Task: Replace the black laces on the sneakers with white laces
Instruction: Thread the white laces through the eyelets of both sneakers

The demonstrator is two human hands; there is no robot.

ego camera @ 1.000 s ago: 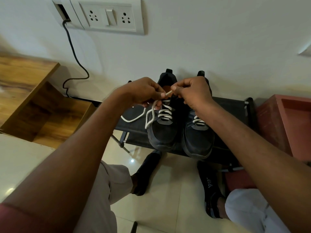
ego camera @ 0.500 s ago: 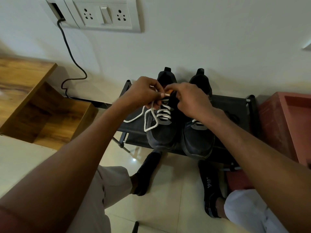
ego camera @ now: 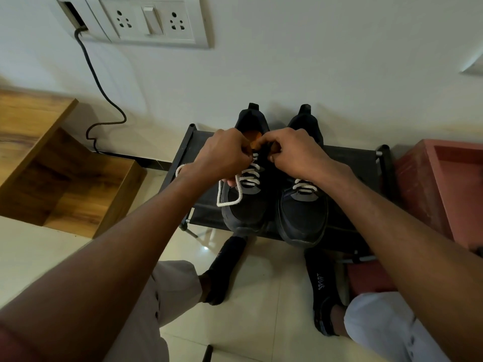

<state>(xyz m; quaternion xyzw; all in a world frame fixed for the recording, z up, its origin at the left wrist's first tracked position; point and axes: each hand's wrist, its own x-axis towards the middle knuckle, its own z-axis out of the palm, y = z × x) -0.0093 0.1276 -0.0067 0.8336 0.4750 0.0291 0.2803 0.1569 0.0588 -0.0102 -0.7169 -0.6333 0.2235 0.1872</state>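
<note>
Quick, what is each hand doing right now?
Left hand: pinches the white lace at the left sneaker.
Right hand: fingers curled at the same sneaker; hold hidden.

Both forearms are bare to the bottom of the frame, where a dull red short sleeve [ego camera: 15, 343] edges the left arm. The person wears pale grey-white trousers [ego camera: 386, 327] with a row of small dark dots, perhaps stitching or buttons, and black ankle socks [ego camera: 322, 288], one printed "SPORT" in white.
</note>
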